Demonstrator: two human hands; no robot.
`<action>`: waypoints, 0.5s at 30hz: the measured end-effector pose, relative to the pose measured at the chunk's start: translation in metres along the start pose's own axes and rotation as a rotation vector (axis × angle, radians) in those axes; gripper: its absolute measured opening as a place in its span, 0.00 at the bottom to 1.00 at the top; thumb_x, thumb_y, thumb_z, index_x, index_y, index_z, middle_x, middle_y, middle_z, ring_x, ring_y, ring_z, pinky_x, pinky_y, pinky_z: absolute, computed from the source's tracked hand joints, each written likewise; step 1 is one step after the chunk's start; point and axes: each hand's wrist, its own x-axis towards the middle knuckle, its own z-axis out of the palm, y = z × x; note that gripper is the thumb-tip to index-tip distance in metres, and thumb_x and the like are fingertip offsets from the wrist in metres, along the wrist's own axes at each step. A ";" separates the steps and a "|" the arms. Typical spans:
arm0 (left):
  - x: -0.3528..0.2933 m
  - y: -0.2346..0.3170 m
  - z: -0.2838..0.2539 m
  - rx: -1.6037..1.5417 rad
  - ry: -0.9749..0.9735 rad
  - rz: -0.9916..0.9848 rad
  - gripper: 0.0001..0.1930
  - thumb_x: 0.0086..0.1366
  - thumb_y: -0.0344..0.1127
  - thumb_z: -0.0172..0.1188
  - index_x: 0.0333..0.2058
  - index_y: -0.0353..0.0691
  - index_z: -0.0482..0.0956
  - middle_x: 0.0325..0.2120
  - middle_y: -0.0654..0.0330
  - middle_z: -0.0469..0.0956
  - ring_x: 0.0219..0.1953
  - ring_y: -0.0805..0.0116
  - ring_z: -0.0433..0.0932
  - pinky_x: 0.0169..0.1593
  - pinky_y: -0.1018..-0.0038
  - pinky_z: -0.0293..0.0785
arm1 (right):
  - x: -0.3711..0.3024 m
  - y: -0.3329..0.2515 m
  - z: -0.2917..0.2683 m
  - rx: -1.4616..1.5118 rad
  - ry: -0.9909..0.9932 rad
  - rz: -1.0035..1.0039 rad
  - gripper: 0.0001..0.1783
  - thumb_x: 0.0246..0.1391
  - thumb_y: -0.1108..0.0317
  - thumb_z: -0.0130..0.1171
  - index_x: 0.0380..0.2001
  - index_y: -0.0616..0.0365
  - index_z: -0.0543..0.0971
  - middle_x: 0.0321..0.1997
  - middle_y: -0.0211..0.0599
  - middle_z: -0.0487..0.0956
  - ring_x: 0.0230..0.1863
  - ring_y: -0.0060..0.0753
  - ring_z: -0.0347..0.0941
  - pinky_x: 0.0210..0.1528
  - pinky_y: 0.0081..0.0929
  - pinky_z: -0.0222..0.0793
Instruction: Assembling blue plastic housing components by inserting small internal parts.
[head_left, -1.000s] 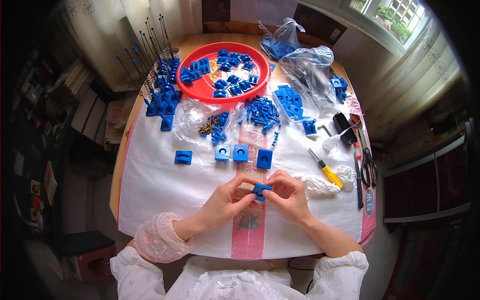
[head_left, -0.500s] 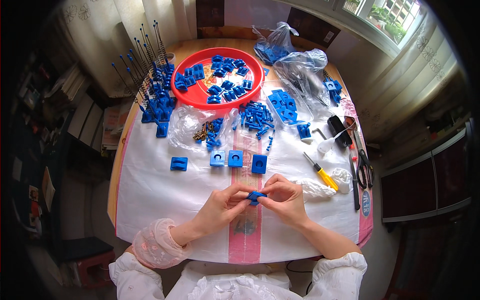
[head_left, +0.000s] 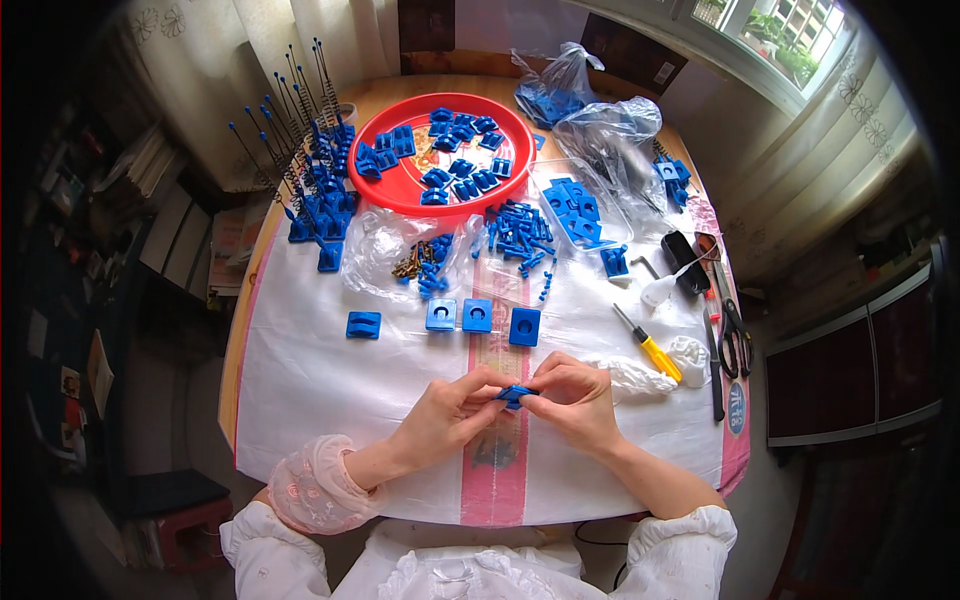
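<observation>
Between my two hands, above the pink stripe of the table cover, is a small blue plastic part (head_left: 514, 394). My left hand (head_left: 447, 412) pinches its left side, fingers closed. The thumb and fingertips of my right hand (head_left: 571, 400) close on its right side. The fingers cover much of the part. Just beyond my hands lie a blue square plate (head_left: 525, 327) with a round recess, two similar plates (head_left: 477, 316) side by side, and farther left a blue piece with a curved bar (head_left: 363, 325).
A red round tray (head_left: 362, 190) holds several blue pieces. Left of it stand blue bases with springy black rods (head_left: 325, 215). Blue pegs (head_left: 520, 233) and brass screws (head_left: 412, 262) lie mid-table. A yellow-handled screwdriver (head_left: 660, 360), scissors (head_left: 735, 335) and crumpled white cloth (head_left: 630, 377) are at right.
The whole view has shifted slightly. My hands keep their pinch on the blue part, which appears a little tilted compared with before. The things on the table have not moved.
</observation>
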 end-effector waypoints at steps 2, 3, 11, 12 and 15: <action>-0.001 -0.003 0.000 0.012 0.002 0.006 0.15 0.67 0.20 0.52 0.52 0.34 0.71 0.43 0.50 0.83 0.46 0.62 0.82 0.50 0.72 0.80 | 0.000 0.000 0.001 0.006 -0.004 0.003 0.07 0.43 0.79 0.68 0.30 0.63 0.85 0.30 0.33 0.80 0.36 0.23 0.73 0.39 0.20 0.66; -0.001 -0.002 0.000 0.005 -0.002 -0.001 0.15 0.67 0.20 0.52 0.52 0.34 0.70 0.43 0.50 0.83 0.46 0.62 0.83 0.50 0.72 0.80 | 0.000 0.000 0.000 0.003 -0.003 -0.005 0.07 0.43 0.79 0.68 0.30 0.63 0.85 0.30 0.33 0.80 0.36 0.23 0.73 0.39 0.20 0.66; -0.002 0.009 -0.001 0.009 -0.015 -0.102 0.14 0.67 0.21 0.52 0.51 0.37 0.71 0.40 0.53 0.84 0.29 0.72 0.84 0.30 0.77 0.81 | 0.000 0.003 -0.001 0.008 -0.003 -0.007 0.07 0.43 0.80 0.68 0.30 0.62 0.85 0.28 0.33 0.80 0.34 0.23 0.72 0.38 0.21 0.66; -0.002 0.008 0.000 -0.011 -0.008 -0.097 0.14 0.67 0.21 0.52 0.51 0.37 0.71 0.39 0.53 0.84 0.26 0.73 0.83 0.27 0.78 0.79 | 0.000 0.003 0.000 0.009 -0.004 -0.006 0.07 0.43 0.80 0.68 0.29 0.62 0.85 0.28 0.33 0.80 0.34 0.23 0.72 0.38 0.21 0.66; -0.003 0.005 0.000 -0.040 0.002 -0.094 0.15 0.67 0.22 0.53 0.51 0.38 0.72 0.38 0.54 0.84 0.21 0.77 0.79 0.22 0.80 0.76 | 0.000 0.002 0.000 0.004 -0.006 -0.016 0.07 0.42 0.81 0.68 0.29 0.63 0.85 0.27 0.34 0.80 0.33 0.23 0.72 0.36 0.21 0.66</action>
